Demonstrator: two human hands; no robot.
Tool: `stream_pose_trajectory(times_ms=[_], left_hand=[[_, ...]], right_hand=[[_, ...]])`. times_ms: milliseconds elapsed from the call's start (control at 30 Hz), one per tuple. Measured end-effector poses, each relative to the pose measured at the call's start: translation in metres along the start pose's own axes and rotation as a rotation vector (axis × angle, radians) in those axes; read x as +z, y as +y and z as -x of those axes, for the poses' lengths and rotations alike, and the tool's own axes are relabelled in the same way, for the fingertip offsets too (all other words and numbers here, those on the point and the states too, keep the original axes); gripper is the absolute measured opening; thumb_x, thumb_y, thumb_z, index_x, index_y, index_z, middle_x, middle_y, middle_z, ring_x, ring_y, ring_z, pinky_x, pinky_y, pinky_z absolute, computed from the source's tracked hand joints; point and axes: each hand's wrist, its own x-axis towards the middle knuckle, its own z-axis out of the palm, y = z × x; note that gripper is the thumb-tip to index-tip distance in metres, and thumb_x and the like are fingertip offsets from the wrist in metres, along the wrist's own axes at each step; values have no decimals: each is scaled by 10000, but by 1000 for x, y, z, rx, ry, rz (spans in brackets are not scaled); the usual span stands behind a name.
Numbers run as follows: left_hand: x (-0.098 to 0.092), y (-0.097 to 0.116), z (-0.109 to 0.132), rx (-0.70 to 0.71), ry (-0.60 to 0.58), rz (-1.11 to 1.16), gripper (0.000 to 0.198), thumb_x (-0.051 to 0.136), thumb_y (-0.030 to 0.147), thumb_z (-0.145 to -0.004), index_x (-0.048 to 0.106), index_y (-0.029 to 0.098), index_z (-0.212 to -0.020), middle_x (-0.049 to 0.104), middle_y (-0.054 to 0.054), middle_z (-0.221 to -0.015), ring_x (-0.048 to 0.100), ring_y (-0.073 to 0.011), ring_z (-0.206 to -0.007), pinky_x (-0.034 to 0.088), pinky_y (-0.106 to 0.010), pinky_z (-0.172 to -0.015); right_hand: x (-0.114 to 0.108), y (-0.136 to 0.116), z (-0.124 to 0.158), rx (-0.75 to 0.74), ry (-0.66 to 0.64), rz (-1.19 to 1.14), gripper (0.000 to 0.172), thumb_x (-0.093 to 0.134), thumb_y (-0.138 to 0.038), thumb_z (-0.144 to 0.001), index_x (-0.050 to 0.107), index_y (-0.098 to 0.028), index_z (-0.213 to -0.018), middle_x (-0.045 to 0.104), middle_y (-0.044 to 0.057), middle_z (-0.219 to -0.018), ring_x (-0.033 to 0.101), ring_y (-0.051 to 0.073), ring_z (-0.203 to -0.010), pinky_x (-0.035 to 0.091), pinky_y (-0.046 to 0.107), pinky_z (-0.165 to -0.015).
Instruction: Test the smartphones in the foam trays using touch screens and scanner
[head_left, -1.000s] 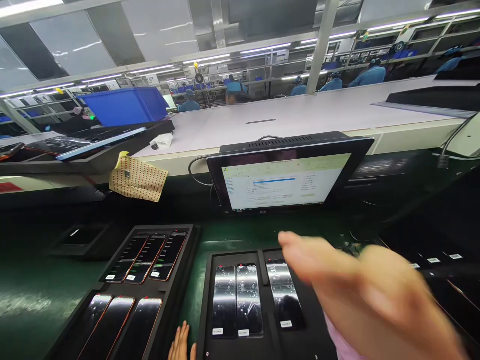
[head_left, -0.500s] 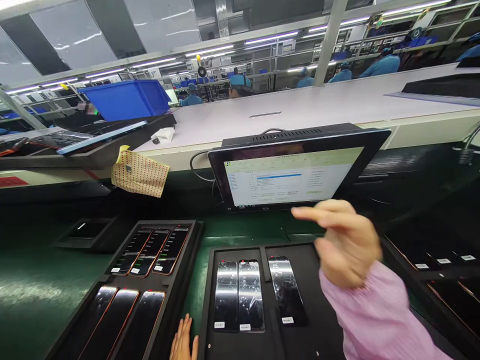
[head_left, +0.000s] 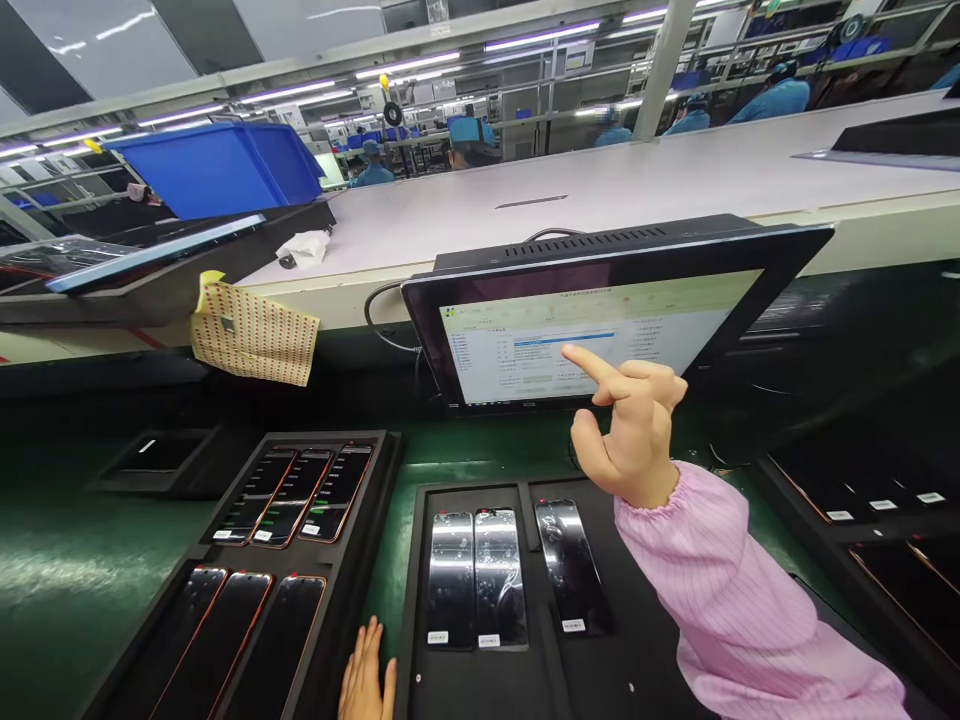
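Note:
My right hand (head_left: 630, 425), in a pink sleeve, points with its index finger at the lit screen of a monitor (head_left: 540, 360); the fingertip overlaps the list on it, and the other fingers are curled with nothing visible in them. At the bottom edge my left hand (head_left: 366, 675) lies flat on the green surface with fingers stretched, between two black trays. The middle tray (head_left: 525, 690) holds three dark phones, one of them (head_left: 574, 570) apart on the right. Several orange-edged phones (head_left: 337, 495) lie in the left tray (head_left: 319, 560).
More phones (head_left: 900, 590) sit in a tray at the right. A dotted yellow sheet (head_left: 255, 330) hangs from the shelf edge. Above stand a blue bin (head_left: 217, 170) and crumpled white tissue (head_left: 306, 247). A black case (head_left: 161, 460) lies at the left. People in blue work behind.
My right hand has moved up and left from below the monitor to its screen, index finger extended. My left hand stays put. The view has shifted slightly.

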Motion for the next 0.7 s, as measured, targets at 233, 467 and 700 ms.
stream_pose_trajectory(times_ms=[233,467,700], left_hand=[[-8,12,3,1,-10,-24,489,299,328,-860,377,150,-1309,414,-100,-1380,301,-228,-1308,354,-448,-1025],[-9,13,3,9,-5,-15,487,304,321,-860,369,157,-1314,420,-99,-1376,299,-228,-1309,359,-455,-1022],[-5,8,5,21,7,-44,487,319,314,-860,356,165,-1323,413,-101,-1380,295,-230,-1311,371,-464,-1012]], right_hand=[[2,2,0,-15,-5,21,337,433,-43,-572,372,-229,-846,656,-15,-1034,438,175,-789,281,381,-752],[3,5,1,-49,17,18,330,443,-20,-552,287,-225,-758,654,-21,-1065,428,167,-774,287,377,-724],[5,8,8,-64,12,17,343,458,-16,-539,279,-224,-744,654,-12,-1074,433,168,-768,295,379,-715]])
